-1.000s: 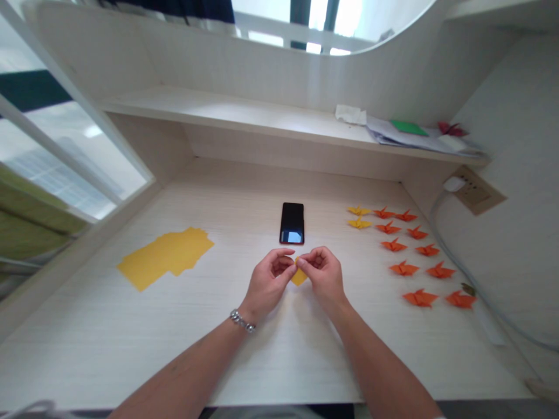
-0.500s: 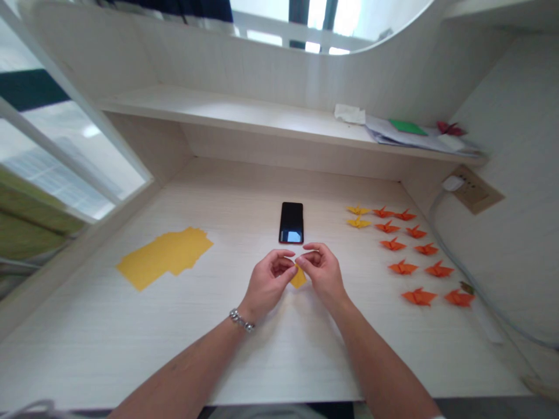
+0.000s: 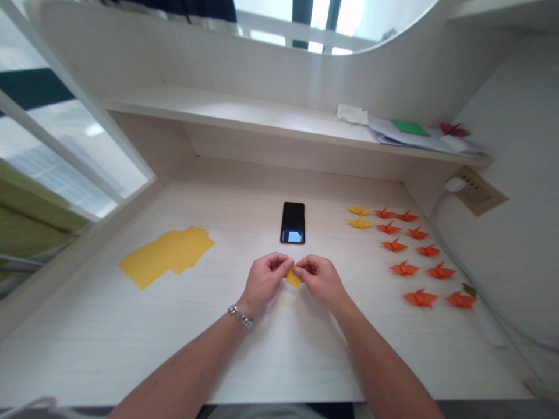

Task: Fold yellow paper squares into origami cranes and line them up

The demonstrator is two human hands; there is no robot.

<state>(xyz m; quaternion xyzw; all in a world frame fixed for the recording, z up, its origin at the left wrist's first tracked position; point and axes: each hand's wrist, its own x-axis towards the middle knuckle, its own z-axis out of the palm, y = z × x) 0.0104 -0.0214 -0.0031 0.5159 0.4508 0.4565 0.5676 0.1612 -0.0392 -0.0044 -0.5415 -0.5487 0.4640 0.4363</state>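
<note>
Head view: left hand [image 3: 264, 282] and right hand [image 3: 321, 279] meet low over the pale desk [image 3: 183, 349], near side, right in the middle.
Yellow paper: and here's the star, a small folded yellow paper [image 3: 293, 280] caught between the two sets of fingertips, with its loose end out toward the near edge.
Long axis: roughly near to far, by the look of it — the far end slips under the fingertips, so its full shape is hidden.
Left grip: thumb and index finger pinched together on the far left of the paper; silver bracelet [image 3: 240, 316] at that wrist.
Right grip: thumb and bent fingers closed in on the right side, thumb pressing the paper, the tips almost meeting the left ones.
Phone: just beyond the hands lies a black phone [image 3: 293, 222], long side near to far, a pale glint at its near end.
Sheets: well over to the left, overlapping yellow sheets [image 3: 168, 254] fan from near left to far right.
Cranes: off to the right, two yellow cranes [image 3: 360, 223] head the display, with ten orange cranes [image 3: 404, 269] beside them and running nearer — wings spread left and right.
Far shelf: across the back, the shelf [image 3: 227, 110] carries papers [image 3: 388, 129] and a green piece [image 3: 410, 127] at its right end.
</note>
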